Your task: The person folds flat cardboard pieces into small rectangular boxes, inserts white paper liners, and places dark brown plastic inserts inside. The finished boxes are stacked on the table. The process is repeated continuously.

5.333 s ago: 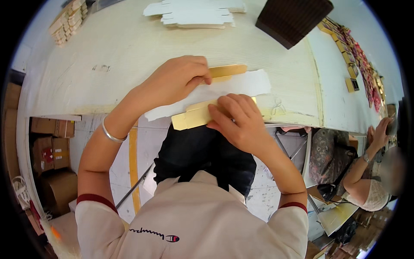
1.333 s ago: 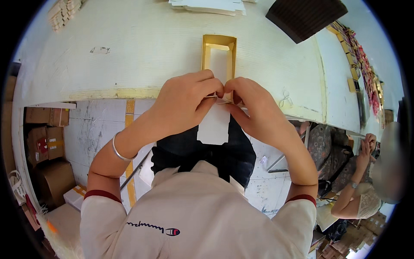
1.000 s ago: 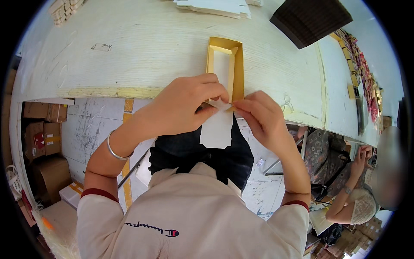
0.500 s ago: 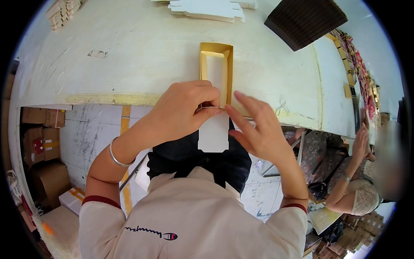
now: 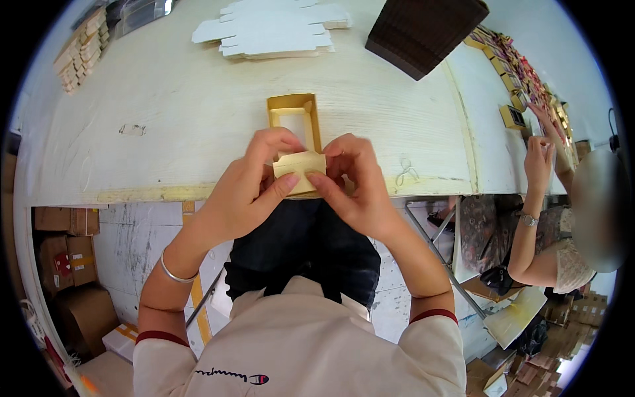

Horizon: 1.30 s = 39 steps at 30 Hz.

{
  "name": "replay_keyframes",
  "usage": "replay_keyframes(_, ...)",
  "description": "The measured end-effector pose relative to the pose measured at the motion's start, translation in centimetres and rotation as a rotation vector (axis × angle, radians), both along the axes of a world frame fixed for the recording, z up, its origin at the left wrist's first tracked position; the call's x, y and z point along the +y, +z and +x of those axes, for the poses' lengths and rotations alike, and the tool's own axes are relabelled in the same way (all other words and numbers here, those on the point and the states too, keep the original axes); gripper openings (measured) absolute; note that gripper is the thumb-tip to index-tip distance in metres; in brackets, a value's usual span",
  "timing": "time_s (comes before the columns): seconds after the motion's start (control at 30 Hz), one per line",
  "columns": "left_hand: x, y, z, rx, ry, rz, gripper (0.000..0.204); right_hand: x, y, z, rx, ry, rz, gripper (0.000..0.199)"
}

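Note:
A narrow gold cardboard box (image 5: 315,124), open on top, lies at the table's near edge with its long sides pointing away from me. Its near-end flap (image 5: 301,163) stands upright, showing a pale gold face. My left hand (image 5: 239,188) is closed on the left corner of this end, thumb pressed against the flap and fingers curled along the side. My right hand (image 5: 362,187) grips the right corner the same way, its thumb close to the other. The fingers hide part of the box's near half.
A stack of flat white cardboard blanks (image 5: 271,30) lies at the back, with a dark brown ridged stack (image 5: 423,36) to its right. Small pale pieces (image 5: 83,53) are piled far left. A string loop (image 5: 407,173) lies near the edge. At right, a co-worker's hand (image 5: 539,159) is near small gold boxes (image 5: 511,117).
The white-faced end flap, hanging toward me before, is now folded up. My right hand has come from open beside the box to gripping its corner. The view has shifted.

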<state>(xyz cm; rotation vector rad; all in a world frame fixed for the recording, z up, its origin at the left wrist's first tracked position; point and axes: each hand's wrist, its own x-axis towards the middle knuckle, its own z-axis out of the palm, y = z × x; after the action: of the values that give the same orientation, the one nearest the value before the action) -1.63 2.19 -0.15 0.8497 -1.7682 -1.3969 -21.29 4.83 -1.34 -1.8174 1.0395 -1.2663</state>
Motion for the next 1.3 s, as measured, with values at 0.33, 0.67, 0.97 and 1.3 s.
replay_keyframes(0.33,2.2,-0.9,-1.3,-0.347,0.278,-0.683,0.01,0.7,1.6,0.2,0.811,-0.003,-0.374,0.014)
replay_keyframes(0.67,-2.9,3.2,2.0,-0.568,-0.236,-0.458,0.013,-2.0,3.2,-1.3,0.699,0.154,-0.136,0.019)
replay_keyframes(0.97,-2.2,1.7,1.8,-0.622,0.022,-0.694,0.029,-4.7,3.9,-3.2,0.989,0.206,-0.363,0.007)
replay_keyframes(1.3,-3.0,-1.1,2.7,-0.425,0.132,-0.524,0.04,-4.0,2.7,-3.4,0.858,0.173,-0.32,0.011)
